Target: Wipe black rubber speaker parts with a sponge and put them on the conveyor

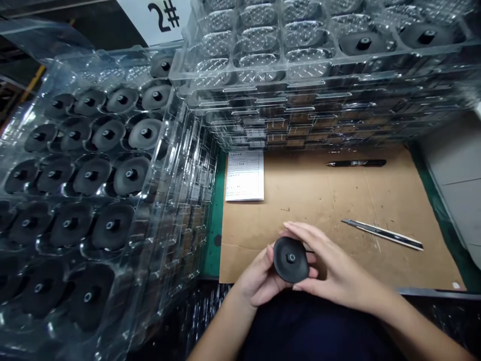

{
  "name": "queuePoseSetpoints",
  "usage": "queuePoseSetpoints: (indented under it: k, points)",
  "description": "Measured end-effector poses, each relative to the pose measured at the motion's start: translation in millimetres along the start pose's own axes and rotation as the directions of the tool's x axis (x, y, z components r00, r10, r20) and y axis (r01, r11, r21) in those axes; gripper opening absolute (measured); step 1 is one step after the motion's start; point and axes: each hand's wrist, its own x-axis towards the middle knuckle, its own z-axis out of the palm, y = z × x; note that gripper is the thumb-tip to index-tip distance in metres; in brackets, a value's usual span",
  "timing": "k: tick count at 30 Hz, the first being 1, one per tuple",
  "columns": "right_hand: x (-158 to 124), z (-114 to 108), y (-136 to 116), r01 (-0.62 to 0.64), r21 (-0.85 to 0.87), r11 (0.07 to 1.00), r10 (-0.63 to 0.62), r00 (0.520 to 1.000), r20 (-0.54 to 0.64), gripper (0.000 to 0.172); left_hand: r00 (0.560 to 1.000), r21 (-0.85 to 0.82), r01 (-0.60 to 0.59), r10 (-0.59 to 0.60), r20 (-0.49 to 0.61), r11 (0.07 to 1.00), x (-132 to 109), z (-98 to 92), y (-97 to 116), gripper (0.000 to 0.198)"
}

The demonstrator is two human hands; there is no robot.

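At far left, a stack of clear trays [169,220] holds rows of dark parts [131,175]; another tray stack [296,108] spans the back. Green desk [215,215] borders a cardboard sheet [300,188] bearing a printed slip [245,180]. Over its near edge, the left hand [259,278] grips a black disc [291,260], the right hand [332,268] curled round its other side. Farther right lie a pen [356,163] and a cutter knife [383,234], then a pale surface [460,185], perhaps a box.

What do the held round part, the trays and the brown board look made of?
Round part: matte black, likely plastic or rubber; it barely shines. Trays: glossy plastic, apparently, see-through with bright glints. Board: probably cardboard, dull and creased.
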Motion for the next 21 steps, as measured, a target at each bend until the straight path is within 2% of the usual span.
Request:
queuePoseSetpoints:
  k: [2,4,6,8,11,15,18,21]
  points:
    - [-3,2,3,-0.019,-0.063,0.998,0.018,1.000,-0.017,0.077,0.999,-0.053,-0.038,0.037,-0.022,0.998,-5,-1.7,0,0.062]
    - [-8,6,13,-0.153,-0.148,0.977,0.134,0.983,-0.127,0.063,0.991,-0.110,-0.118,0.111,-0.070,0.987,-9,-0.4,1,0.059]
    - [-13,12,27,-0.352,-0.217,0.911,0.291,0.918,-0.268,0.049,0.972,-0.144,-0.213,0.194,-0.132,0.967,-12,2.0,2,0.055]
    - [-18,23,40,-0.443,-0.251,0.861,0.344,0.869,-0.355,0.042,0.949,-0.153,-0.286,0.257,-0.185,0.946,-14,4.4,2,0.053]
    - [-23,44,48,-0.354,-0.239,0.904,0.264,0.903,-0.338,0.033,0.919,-0.146,-0.356,0.317,-0.234,0.923,-16,8.1,0,0.052]
    - [-25,66,43,-0.263,-0.143,0.954,0.220,0.939,-0.264,0.028,0.887,-0.105,-0.418,0.380,-0.263,0.902,-18,14.0,-7,0.054]
    - [-24,67,41,-0.232,-0.007,0.973,0.224,0.945,-0.236,0.028,0.865,-0.044,-0.451,0.424,-0.268,0.891,-20,19.2,-11,0.057]
    - [-22,53,40,-0.239,0.202,0.950,0.287,0.924,-0.254,0.032,0.856,0.014,-0.462,0.450,-0.253,0.887,-23,24.5,-12,0.058]
